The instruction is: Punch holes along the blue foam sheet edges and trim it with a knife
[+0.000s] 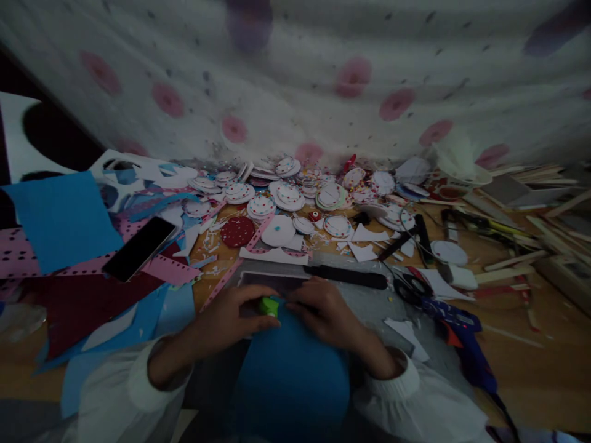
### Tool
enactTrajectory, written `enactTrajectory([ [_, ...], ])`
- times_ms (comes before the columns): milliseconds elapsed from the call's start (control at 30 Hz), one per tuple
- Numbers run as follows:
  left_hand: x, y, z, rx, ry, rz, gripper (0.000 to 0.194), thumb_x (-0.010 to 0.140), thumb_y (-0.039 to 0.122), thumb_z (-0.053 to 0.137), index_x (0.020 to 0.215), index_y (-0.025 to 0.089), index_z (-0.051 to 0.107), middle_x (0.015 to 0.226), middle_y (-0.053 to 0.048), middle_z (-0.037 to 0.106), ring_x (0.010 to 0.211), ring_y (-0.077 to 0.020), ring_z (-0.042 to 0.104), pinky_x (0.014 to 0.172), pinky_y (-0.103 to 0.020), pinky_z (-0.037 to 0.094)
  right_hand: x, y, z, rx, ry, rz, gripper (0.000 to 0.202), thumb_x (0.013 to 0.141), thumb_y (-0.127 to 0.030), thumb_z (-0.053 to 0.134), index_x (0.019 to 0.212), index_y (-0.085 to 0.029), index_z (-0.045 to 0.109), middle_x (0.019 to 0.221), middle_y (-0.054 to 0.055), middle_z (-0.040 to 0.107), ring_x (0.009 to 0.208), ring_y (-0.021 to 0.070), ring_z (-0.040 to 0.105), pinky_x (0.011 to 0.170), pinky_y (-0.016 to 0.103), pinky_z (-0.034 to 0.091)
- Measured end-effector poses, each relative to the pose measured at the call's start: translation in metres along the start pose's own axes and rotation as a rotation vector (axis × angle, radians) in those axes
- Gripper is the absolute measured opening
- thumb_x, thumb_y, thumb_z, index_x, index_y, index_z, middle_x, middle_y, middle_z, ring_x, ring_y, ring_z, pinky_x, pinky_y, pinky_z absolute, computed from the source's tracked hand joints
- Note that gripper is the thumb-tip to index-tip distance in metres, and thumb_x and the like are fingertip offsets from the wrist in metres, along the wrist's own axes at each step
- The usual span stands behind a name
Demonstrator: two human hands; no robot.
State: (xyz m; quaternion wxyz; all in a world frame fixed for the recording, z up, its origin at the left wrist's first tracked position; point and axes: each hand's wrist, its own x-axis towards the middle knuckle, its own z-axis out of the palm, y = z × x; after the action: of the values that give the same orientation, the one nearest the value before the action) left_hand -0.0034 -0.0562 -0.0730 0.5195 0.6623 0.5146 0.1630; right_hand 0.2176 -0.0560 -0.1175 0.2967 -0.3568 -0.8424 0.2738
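Near the table's front edge, my left hand [242, 311] is closed around a small green craft punch [268, 306], thumb below and fingers above. The punch sits at the upper edge of a blue sheet [293, 375], which hangs down toward my lap. My right hand [323, 307] pinches the same sheet by its top right edge, close beside the punch. Whether the sheet's edge lies inside the punch I cannot tell. Just beyond my hands lies a grey cutting mat [355, 292] with a long black tool [351, 276] across it.
Round white decorated discs [286, 195] are piled along the back by the curtain [295, 80]. On the left lie a phone [141, 246], pink hole-punched strips [170, 269] and a blue piece [64, 218]. To the right are a glue gun [466, 344], scissors [410, 287] and wooden strips [508, 274].
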Motion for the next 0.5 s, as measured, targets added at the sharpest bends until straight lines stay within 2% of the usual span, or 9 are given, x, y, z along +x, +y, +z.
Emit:
enactTrajectory([
  [100,0.0022,0.0046,-0.0008,-0.03,0.022,0.04,0.044,0.067,0.034,0.079,0.107,0.02,0.067,0.109,-0.005,0.068,0.103,-0.0238,0.061,0.09,-0.033,0.049,0.0003,0.0002,-0.0002,0.004,0.005,-0.004,0.024,0.095,-0.026,0.051,0.08,-0.016,0.066,0.067,0.002,0.064,0.064,0.0154,0.055,0.067,0.029,0.034],
  [233,0.0038,0.008,0.0006,-0.137,0.045,-0.013,0.044,0.063,0.033,0.08,0.102,0.018,0.066,0.101,-0.005,0.068,0.095,-0.0222,0.063,0.084,-0.031,0.051,0.001,-0.0008,-0.0003,-0.004,0.012,-0.01,0.023,0.095,-0.027,0.051,0.082,-0.017,0.066,0.068,0.002,0.065,0.065,0.0157,0.056,0.067,0.029,0.034],
  [333,0.0032,0.0078,0.0011,-0.119,0.045,-0.017,0.04,0.066,0.036,0.079,0.099,0.017,0.066,0.095,-0.004,0.068,0.091,-0.0217,0.063,0.082,-0.031,0.051,0.0011,-0.0014,-0.0001,-0.004,0.023,0.004,0.024,0.095,-0.027,0.052,0.079,-0.017,0.065,0.066,0.002,0.064,0.064,0.0153,0.056,0.067,0.029,0.034],
  [500,0.0006,0.0044,0.0014,-0.132,0.059,-0.021,0.04,0.068,0.037,0.078,0.102,0.018,0.065,0.099,-0.004,0.068,0.093,-0.0211,0.063,0.083,-0.03,0.05,0.0005,-0.0004,0.0,0.065,0.046,0.028,0.021,0.095,-0.025,0.051,0.082,-0.017,0.065,0.069,0.002,0.065,0.066,0.0149,0.058,0.07,0.029,0.036],
])
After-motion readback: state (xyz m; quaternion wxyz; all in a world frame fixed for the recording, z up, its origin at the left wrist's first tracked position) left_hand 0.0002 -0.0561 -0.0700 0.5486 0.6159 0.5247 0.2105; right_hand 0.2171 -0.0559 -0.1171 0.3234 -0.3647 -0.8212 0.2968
